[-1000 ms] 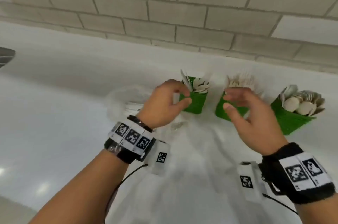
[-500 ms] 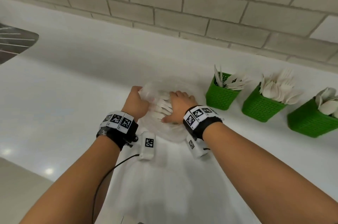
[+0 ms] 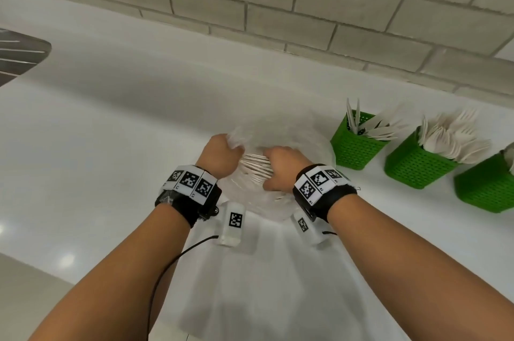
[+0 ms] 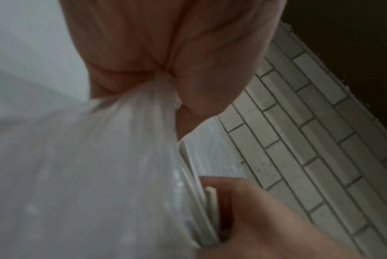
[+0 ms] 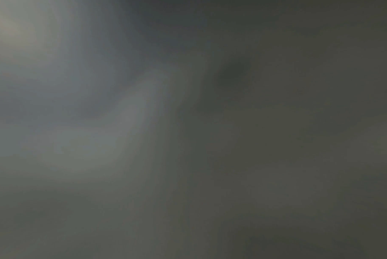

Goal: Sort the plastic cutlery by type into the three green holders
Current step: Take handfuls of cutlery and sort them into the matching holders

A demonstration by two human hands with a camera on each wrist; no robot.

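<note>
While your left hand (image 3: 221, 155) pinches the clear plastic bag's (image 3: 292, 132) gathered edge, curl your right hand (image 3: 279, 168) fully round the white cutlery handles (image 3: 256, 167) inside, mid-countertop; lift them straight out toward the green holders (image 3: 353, 148) along the back edge.

No readable words or numbers are showing.
Only black-and-white square code markers are appearing on the left wristband (image 3: 190, 181), the right wristband (image 3: 319, 180) and the white tags (image 3: 235, 220) under both wrists; tiny print beneath them is blurring out.
</note>
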